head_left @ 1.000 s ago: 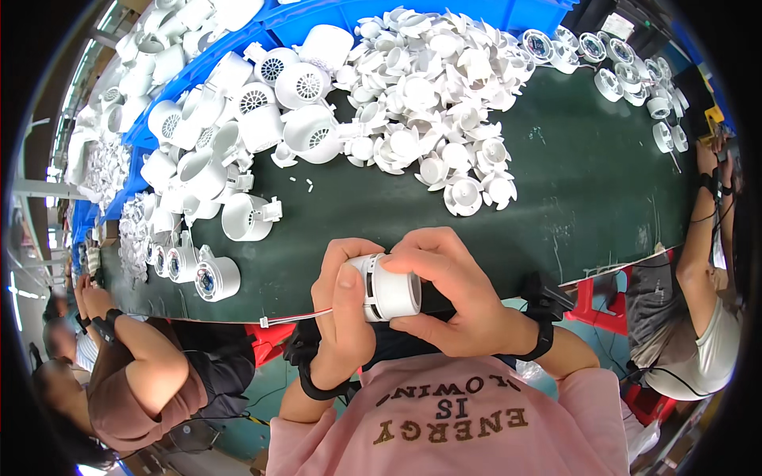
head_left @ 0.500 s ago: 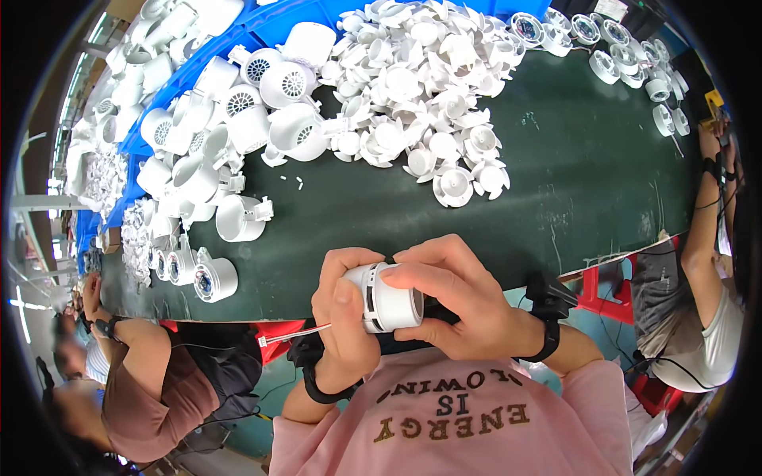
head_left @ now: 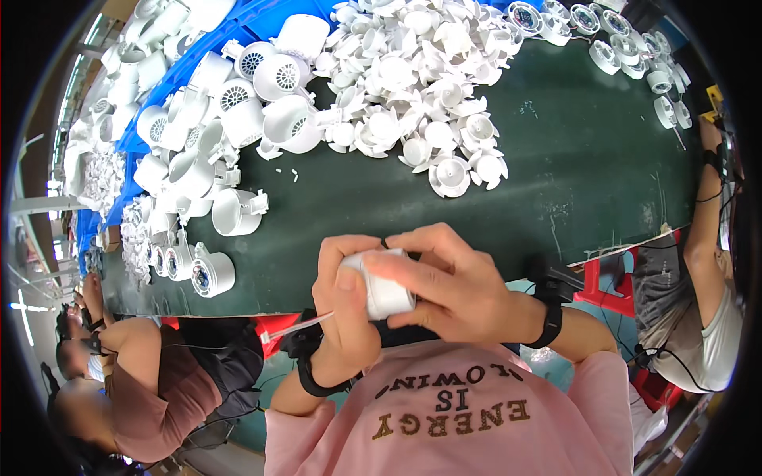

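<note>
White housing (head_left: 394, 301) in front of me: my left hand (head_left: 343, 305) and right hand (head_left: 462, 289) are both clamped on it, close to the near edge of the green table (head_left: 571, 170). My left grips one side, thumb laid along it; my right has fingers and thumb around the other, hiding much of the surface. From beside my left hand a thin cable (head_left: 305, 324) runs out to a small plug (head_left: 267, 338). Ahead lie heaped blades (head_left: 405, 75), with white cups (head_left: 236, 213) to their left and a blue bin (head_left: 255, 24) behind. One filled cup (head_left: 218, 274) lies nearer me, on my left.
</note>
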Demonstrator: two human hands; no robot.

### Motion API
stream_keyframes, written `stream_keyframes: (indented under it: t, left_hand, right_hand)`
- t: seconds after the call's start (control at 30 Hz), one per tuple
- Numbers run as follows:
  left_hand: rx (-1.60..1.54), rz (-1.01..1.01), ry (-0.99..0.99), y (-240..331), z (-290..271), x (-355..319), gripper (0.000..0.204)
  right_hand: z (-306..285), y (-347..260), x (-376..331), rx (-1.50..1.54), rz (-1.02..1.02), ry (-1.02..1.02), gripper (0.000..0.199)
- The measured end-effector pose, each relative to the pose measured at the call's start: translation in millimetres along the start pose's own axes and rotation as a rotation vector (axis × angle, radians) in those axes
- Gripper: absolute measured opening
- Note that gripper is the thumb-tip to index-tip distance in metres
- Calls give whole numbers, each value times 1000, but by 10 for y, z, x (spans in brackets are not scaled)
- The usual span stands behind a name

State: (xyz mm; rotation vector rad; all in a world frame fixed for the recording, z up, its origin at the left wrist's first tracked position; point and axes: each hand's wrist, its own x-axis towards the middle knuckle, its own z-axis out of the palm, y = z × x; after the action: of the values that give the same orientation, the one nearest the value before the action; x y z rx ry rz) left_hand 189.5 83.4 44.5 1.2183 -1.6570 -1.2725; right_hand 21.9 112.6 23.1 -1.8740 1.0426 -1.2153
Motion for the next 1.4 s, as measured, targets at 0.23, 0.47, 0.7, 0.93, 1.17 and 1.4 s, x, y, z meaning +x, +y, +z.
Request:
stream_keyframes:
  t: [0.23,0.47,0.7,0.93,1.17,1.4]
  left_hand:
    - [-1060,-444,-182,-85,-191,231,47]
    - [-1217,-643,5,-75,-130,92,38]
    - [-1280,-788,-69,-54,-96,79,41]
    - [-782,-391,-369,-34,-255,26,64]
    - [1017,209,627,-626,-1239,485,74]
    - [589,151,656,-716,-1034,685,66]
  right_hand:
    - [232,-48,71,102,-21,353,67]
    - [222,61,173,-388,-148,302,55]
    - [220,141,116,-384,-191,293,60]
    - [-90,16,110,403,239,136,71]
    - [-95,-184,190,1336,721,81,64]
    - [59,-308,45,1090,741,99,86]
